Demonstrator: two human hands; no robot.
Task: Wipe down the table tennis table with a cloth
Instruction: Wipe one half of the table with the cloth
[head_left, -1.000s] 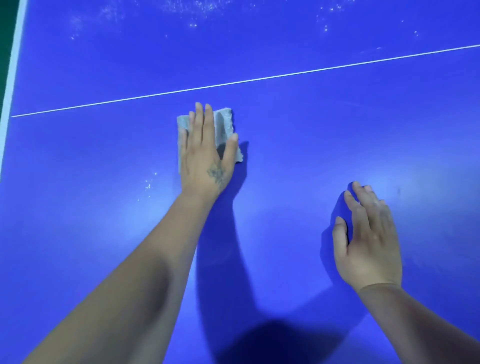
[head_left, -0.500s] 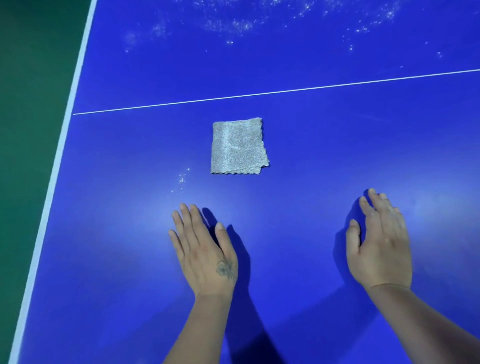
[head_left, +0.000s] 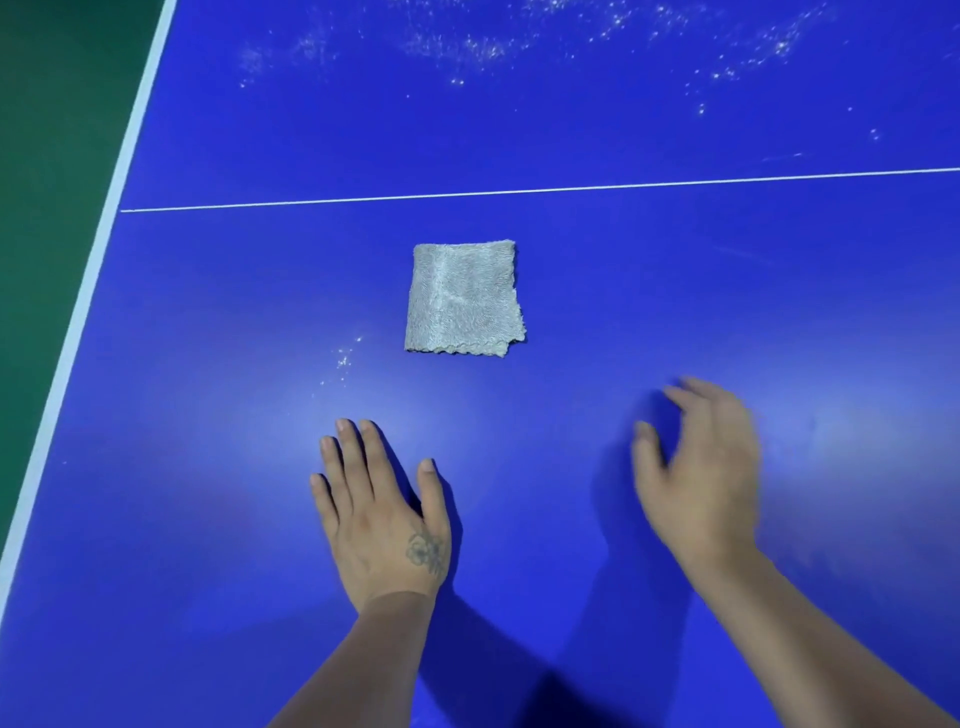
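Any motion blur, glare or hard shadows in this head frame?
Head view: the right hand is motion-blurred, the left hand and cloth sharp; pale glare patches on the table near both hands; dark arm shadows fall to each arm's right.

No writing, label, brand or number can be read anywhere in the view. The only markings are a thin white line (head_left: 519, 191) across the blue table (head_left: 675, 312) and a white border stripe (head_left: 88, 270) along its edge, neither bearing letters. The left hand (head_left: 382, 525) carries a small flower-like tattoo (head_left: 426, 552) near the thumb's base, a drawing without any words.
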